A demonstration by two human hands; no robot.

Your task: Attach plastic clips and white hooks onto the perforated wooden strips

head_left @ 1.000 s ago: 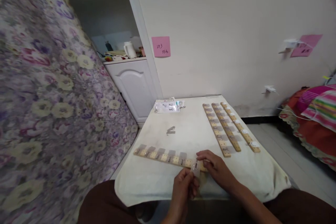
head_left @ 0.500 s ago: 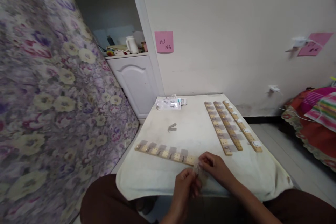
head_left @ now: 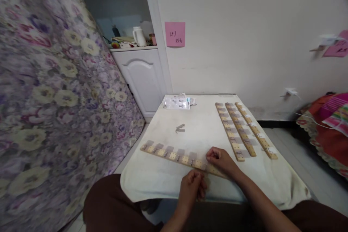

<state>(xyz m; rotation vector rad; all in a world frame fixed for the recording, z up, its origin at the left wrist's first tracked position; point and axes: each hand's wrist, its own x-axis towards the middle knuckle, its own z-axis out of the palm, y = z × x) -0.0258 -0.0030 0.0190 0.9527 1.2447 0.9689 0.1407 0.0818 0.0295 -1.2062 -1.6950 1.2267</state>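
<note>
A long wooden strip [head_left: 173, 156] lies at a slant near the table's front edge. Along it, small metal fittings sit at intervals, with thin see-through plastic pieces behind them. My right hand [head_left: 223, 161] is over the strip's right part, thumb and fingers pinched on what looks like a small clear plastic piece [head_left: 204, 165]. Just in front of the strip, my left hand [head_left: 192, 187] has its fingers curled closed; whatever may be in them is hidden. A small grey stapler-like tool [head_left: 180, 128] rests on the cloth beyond the strip.
Three similar strips stand side by side at the right: a left one [head_left: 230, 132], a middle one [head_left: 240, 129] and a right one [head_left: 256, 130]. Flat clear packaging [head_left: 176, 103] lies at the back left. White cloth [head_left: 163, 183] covers the table. A floral curtain [head_left: 67, 108] hangs at left.
My right hand has shifted up and slightly right, over the strip. My hands have drawn apart; the clear piece between them earlier is now by the right fingers. The view has tilted slightly.
</note>
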